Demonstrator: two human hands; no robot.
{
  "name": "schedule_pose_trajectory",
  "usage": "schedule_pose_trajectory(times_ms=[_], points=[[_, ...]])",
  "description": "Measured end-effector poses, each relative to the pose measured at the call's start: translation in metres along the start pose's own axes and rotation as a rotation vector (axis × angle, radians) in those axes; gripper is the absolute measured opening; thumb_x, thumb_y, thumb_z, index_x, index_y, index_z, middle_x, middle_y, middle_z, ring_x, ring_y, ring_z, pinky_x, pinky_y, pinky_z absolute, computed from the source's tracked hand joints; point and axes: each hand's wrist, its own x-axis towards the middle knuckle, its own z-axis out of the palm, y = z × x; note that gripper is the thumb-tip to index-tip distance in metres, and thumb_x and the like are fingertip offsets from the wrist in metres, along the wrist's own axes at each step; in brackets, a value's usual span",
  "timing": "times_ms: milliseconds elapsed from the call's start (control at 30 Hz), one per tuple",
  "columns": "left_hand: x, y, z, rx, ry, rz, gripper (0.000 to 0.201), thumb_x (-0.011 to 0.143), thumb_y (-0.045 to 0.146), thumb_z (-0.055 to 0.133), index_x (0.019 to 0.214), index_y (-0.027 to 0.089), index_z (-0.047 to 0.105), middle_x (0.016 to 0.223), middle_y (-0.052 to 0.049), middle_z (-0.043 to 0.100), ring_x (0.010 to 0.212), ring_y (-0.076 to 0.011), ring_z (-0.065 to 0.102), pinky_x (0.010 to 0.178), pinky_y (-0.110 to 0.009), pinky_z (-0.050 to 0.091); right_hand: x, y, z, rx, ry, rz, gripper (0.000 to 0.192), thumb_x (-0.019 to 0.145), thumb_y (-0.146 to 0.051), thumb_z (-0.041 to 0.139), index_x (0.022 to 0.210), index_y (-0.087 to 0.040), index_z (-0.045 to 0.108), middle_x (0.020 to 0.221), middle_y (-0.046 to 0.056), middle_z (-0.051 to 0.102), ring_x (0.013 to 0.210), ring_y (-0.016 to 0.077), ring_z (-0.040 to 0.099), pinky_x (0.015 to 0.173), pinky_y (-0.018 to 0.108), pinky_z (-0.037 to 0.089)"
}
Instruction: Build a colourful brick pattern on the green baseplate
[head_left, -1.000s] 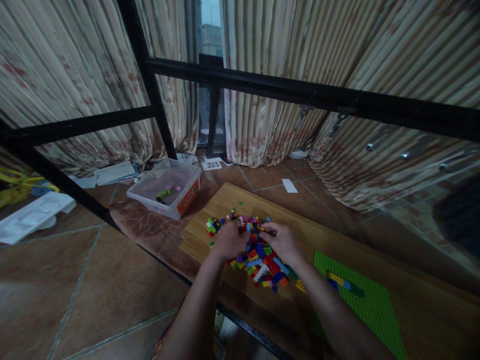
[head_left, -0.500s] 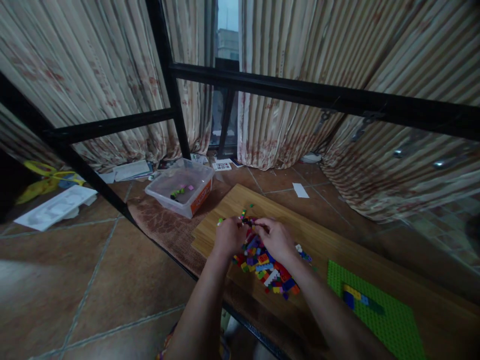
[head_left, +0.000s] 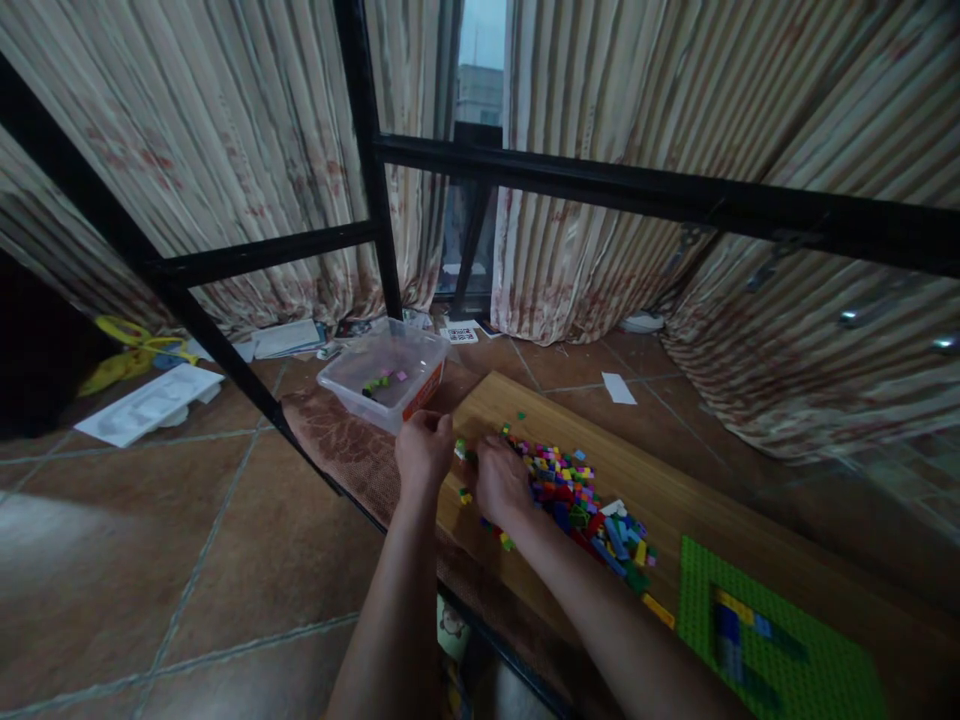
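Observation:
My left hand point(head_left: 424, 452) is raised by the near right corner of the clear plastic box point(head_left: 352, 405), its thumb and fingers pinched together. Whatever lies between them is too small to make out. Over the left end of a pile of colourful toy building bricks point(head_left: 570, 490), my right hand point(head_left: 501, 478) has its fingers curled downward, and its fingertips are partly hidden. Between the two hands a small green and white piece point(head_left: 460, 449) rests on the wooden board point(head_left: 487, 395). A few green, pink and black pieces point(head_left: 384, 381) lie inside the box.
A green studded baseplate point(head_left: 825, 650) with yellow and blue bricks attached lies on the board at right. A black metal frame point(head_left: 600, 178) crosses in front of the curtains point(head_left: 585, 90). Papers point(head_left: 619, 388) and a white moulded tray point(head_left: 150, 403) lie on the tiled floor.
Both hands have moved left from the middle of the pile, the left one to beside the box. More of the bricks are uncovered. The view has shifted slightly left.

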Motion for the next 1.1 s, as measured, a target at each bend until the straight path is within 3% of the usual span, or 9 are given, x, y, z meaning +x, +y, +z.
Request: schedule_pose_trajectory(times_ms=[67, 133, 233, 333, 433, 633, 733, 967, 1100], points=[[0.002, -0.002, 0.004, -0.038, -0.054, -0.012, 0.023, 0.077, 0.034, 0.056, 0.085, 0.016, 0.069, 0.085, -0.009, 0.07, 0.08, -0.021, 0.063, 0.069, -0.028, 0.042, 0.0, 0.009, -0.004, 0.219, 0.047, 0.095, 0.019, 0.08, -0.021, 0.057, 0.094, -0.017, 0.068, 0.094, 0.009, 0.069, 0.089, 0.0207, 0.062, 0.083, 0.032, 0.045], [0.0, -0.003, 0.007, -0.105, -0.146, -0.018, 0.026, 0.078, 0.036, 0.055, 0.085, 0.014, 0.067, 0.083, -0.01, 0.069, 0.076, -0.0194, 0.062, 0.064, -0.026, 0.042, -0.002, 0.019, -0.012, 0.575, 0.064, 0.235, 0.019, 0.077, -0.027, 0.059, 0.091, -0.018, 0.069, 0.086, 0.007, 0.071, 0.078, 0.0186, 0.064, 0.076, 0.031, 0.047], [-0.009, 0.001, 0.011, -0.364, -0.457, -0.017, 0.035, 0.082, 0.044, 0.051, 0.088, 0.012, 0.065, 0.078, -0.007, 0.066, 0.067, -0.0144, 0.059, 0.057, -0.022, 0.041, -0.009, 0.032, -0.026, 1.192, 0.022, 0.43, 0.026, 0.072, -0.035, 0.066, 0.092, -0.018, 0.068, 0.076, 0.003, 0.07, 0.066, 0.0158, 0.063, 0.065, 0.029, 0.05], [-0.023, 0.01, 0.013, -0.678, -0.775, -0.009, 0.045, 0.076, 0.055, 0.059, 0.089, 0.012, 0.064, 0.074, -0.004, 0.063, 0.062, -0.0103, 0.056, 0.056, -0.02, 0.042, -0.018, 0.041, -0.038, 1.517, -0.032, 0.501, 0.029, 0.066, -0.035, 0.073, 0.09, -0.019, 0.069, 0.077, 0.003, 0.071, 0.068, 0.0143, 0.064, 0.064, 0.027, 0.051], [-0.032, 0.016, 0.018, -0.783, -0.849, 0.021, 0.049, 0.067, 0.057, 0.068, 0.083, 0.011, 0.063, 0.07, -0.002, 0.059, 0.057, -0.0078, 0.051, 0.055, -0.019, 0.042, -0.024, 0.046, -0.045, 1.523, 0.011, 0.492, 0.031, 0.064, -0.037, 0.076, 0.087, -0.019, 0.069, 0.076, 0.002, 0.069, 0.067, 0.013, 0.063, 0.063, 0.026, 0.052], [-0.037, 0.017, 0.041, -0.727, -0.799, 0.104, 0.043, 0.068, 0.053, 0.068, 0.07, 0.012, 0.057, 0.062, 0.001, 0.054, 0.053, -0.0078, 0.049, 0.051, -0.02, 0.041, -0.029, 0.048, -0.045, 1.228, 0.128, 0.4, 0.036, 0.068, -0.045, 0.073, 0.091, -0.017, 0.069, 0.063, -0.002, 0.062, 0.054, 0.0082, 0.054, 0.049, 0.019, 0.045], [-0.041, 0.017, 0.049, -0.739, -0.758, 0.126, 0.039, 0.071, 0.05, 0.065, 0.066, 0.013, 0.053, 0.058, 0.002, 0.052, 0.051, -0.0083, 0.049, 0.051, -0.021, 0.041, -0.032, 0.05, -0.043, 1.236, 0.146, 0.379, 0.036, 0.07, -0.047, 0.07, 0.089, -0.017, 0.069, 0.061, -0.003, 0.06, 0.052, 0.0076, 0.052, 0.048, 0.019, 0.043], [-0.05, 0.022, 0.051, -0.65, -0.69, 0.112, 0.031, 0.075, 0.043, 0.06, 0.068, 0.013, 0.054, 0.061, 0.001, 0.053, 0.054, -0.0093, 0.049, 0.052, -0.021, 0.041, -0.037, 0.058, -0.037, 1.29, 0.163, 0.458, 0.041, 0.068, -0.051, 0.07, 0.091, -0.017, 0.07, 0.054, -0.004, 0.058, 0.046, 0.0079, 0.049, 0.045, 0.019, 0.038], [-0.05, 0.023, 0.051, -0.499, -0.746, 0.166, 0.023, 0.083, 0.034, 0.047, 0.076, 0.015, 0.057, 0.067, -0.001, 0.058, 0.06, -0.0119, 0.054, 0.057, -0.022, 0.044, -0.039, 0.069, -0.035, 1.143, 0.169, 0.436, 0.041, 0.072, -0.051, 0.065, 0.095, -0.017, 0.071, 0.06, -0.001, 0.062, 0.05, 0.0116, 0.054, 0.047, 0.023, 0.043]])
